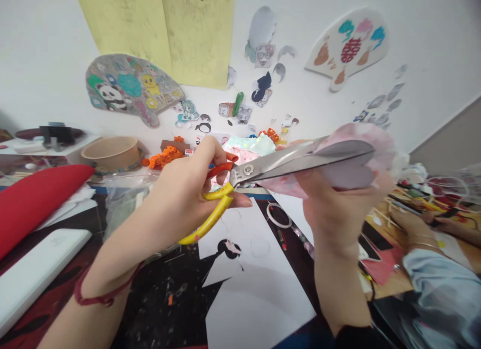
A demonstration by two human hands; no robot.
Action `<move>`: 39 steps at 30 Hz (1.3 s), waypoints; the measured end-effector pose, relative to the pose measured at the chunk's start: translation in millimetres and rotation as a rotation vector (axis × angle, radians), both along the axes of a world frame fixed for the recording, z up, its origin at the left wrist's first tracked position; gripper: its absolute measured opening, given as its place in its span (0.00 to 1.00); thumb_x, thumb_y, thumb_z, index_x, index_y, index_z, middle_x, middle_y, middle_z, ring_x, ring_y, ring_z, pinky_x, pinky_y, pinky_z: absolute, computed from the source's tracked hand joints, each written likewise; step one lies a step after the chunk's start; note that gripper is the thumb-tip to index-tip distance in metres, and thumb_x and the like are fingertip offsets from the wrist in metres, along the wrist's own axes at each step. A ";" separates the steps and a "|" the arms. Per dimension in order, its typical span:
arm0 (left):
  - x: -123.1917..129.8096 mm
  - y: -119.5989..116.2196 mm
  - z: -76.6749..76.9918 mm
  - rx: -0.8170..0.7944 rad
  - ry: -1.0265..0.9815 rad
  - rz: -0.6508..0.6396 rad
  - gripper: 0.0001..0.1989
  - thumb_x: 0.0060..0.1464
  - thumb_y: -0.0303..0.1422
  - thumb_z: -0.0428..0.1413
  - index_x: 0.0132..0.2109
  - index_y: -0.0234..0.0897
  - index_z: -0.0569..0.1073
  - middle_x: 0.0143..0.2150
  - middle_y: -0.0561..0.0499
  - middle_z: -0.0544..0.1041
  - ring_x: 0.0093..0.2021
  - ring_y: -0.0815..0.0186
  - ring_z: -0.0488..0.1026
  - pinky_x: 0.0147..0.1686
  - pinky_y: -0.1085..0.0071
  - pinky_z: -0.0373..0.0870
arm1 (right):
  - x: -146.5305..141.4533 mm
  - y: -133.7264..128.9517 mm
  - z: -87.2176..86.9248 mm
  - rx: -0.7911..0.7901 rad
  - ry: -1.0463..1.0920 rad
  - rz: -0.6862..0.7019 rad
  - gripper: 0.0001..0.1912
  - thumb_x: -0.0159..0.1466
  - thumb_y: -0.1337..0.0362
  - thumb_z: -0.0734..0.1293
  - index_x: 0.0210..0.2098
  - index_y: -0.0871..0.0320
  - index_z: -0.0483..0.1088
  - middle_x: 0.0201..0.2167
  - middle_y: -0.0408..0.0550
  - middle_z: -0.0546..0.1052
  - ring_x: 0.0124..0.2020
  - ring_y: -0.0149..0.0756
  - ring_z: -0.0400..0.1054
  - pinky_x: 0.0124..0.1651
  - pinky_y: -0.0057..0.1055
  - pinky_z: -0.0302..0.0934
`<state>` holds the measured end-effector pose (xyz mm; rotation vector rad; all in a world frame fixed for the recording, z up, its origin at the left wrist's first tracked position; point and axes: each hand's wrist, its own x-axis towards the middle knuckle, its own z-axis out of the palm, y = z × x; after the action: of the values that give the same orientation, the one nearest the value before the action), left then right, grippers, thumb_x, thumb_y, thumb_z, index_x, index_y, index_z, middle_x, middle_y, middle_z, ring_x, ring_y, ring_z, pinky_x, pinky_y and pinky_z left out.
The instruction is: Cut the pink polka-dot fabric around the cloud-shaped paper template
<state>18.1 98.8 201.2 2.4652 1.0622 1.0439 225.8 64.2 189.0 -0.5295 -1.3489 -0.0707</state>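
Note:
My left hand [188, 183] grips a pair of scissors [250, 169] by its red and yellow handles. The long metal blades point right and reach across a piece of pink cloth [361, 133]. That cloth is bunched in my right hand [334, 203], whose fingers are wrapped round it from below. The blades lie close together over the cloth; whether they are cutting it I cannot tell. Under the hands, white paper sheets [259, 309] lie on the dark table, one with a small black-haired drawn figure [230, 248].
A white-rimmed round tool [278, 214] lies beside the paper. Behind are orange trimmings [165, 157], a tan round container [110, 153] and pale folded cloth [251, 146]. A white box [41, 274] is at left. At right, a co-worker's hands [417, 226] work over a cluttered wooden table.

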 end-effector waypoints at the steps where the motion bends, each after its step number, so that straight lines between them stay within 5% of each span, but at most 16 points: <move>1: 1.5 -0.1 -0.5 -0.006 -0.009 -0.006 0.20 0.51 0.47 0.58 0.39 0.42 0.57 0.30 0.54 0.72 0.24 0.68 0.65 0.24 0.71 0.59 | -2.6 0.9 -1.7 -0.003 0.033 -0.021 0.15 0.54 0.73 0.75 0.37 0.47 0.76 0.31 0.38 0.77 0.33 0.35 0.74 0.41 0.33 0.75; 5: 5.6 -1.2 -3.8 0.026 -0.026 0.055 0.19 0.52 0.46 0.58 0.39 0.42 0.58 0.23 0.57 0.65 0.26 0.64 0.70 0.26 0.71 0.62 | -11.8 3.2 -8.8 -0.021 0.130 -0.138 0.10 0.57 0.68 0.76 0.33 0.47 0.76 0.27 0.37 0.75 0.30 0.35 0.72 0.38 0.33 0.75; 10: 4.6 -3.5 -8.4 0.079 -0.017 0.069 0.18 0.55 0.43 0.59 0.42 0.42 0.58 0.26 0.56 0.70 0.30 0.62 0.76 0.29 0.71 0.67 | -18.8 7.4 -15.3 0.054 0.209 -0.205 0.09 0.56 0.66 0.77 0.29 0.50 0.74 0.24 0.38 0.71 0.28 0.36 0.71 0.30 0.33 0.74; 16: 0.2 -7.2 -3.9 0.115 0.039 0.082 0.17 0.57 0.42 0.59 0.42 0.42 0.58 0.29 0.56 0.72 0.28 0.65 0.74 0.28 0.72 0.61 | -19.1 8.8 -16.5 0.074 0.161 -0.260 0.09 0.58 0.63 0.76 0.31 0.50 0.71 0.22 0.38 0.70 0.26 0.37 0.70 0.25 0.32 0.72; 26: -0.2 -6.8 1.7 0.076 -0.005 0.009 0.19 0.54 0.46 0.60 0.37 0.42 0.58 0.31 0.55 0.72 0.26 0.69 0.68 0.25 0.72 0.57 | -11.5 -4.1 -2.0 0.022 0.105 -0.162 0.11 0.57 0.68 0.76 0.35 0.48 0.73 0.27 0.38 0.74 0.32 0.39 0.73 0.40 0.38 0.75; 39: -3.3 -7.8 -3.6 0.138 -0.045 -0.004 0.22 0.53 0.49 0.63 0.40 0.43 0.60 0.27 0.59 0.71 0.24 0.71 0.65 0.23 0.73 0.57 | -0.8 -7.3 2.2 -0.007 0.012 -0.141 0.13 0.55 0.64 0.78 0.35 0.45 0.73 0.27 0.39 0.76 0.35 0.45 0.76 0.43 0.47 0.76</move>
<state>14.8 91.0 197.6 2.5353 1.0024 1.2033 225.1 56.9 191.3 -0.6296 -1.2995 -0.1776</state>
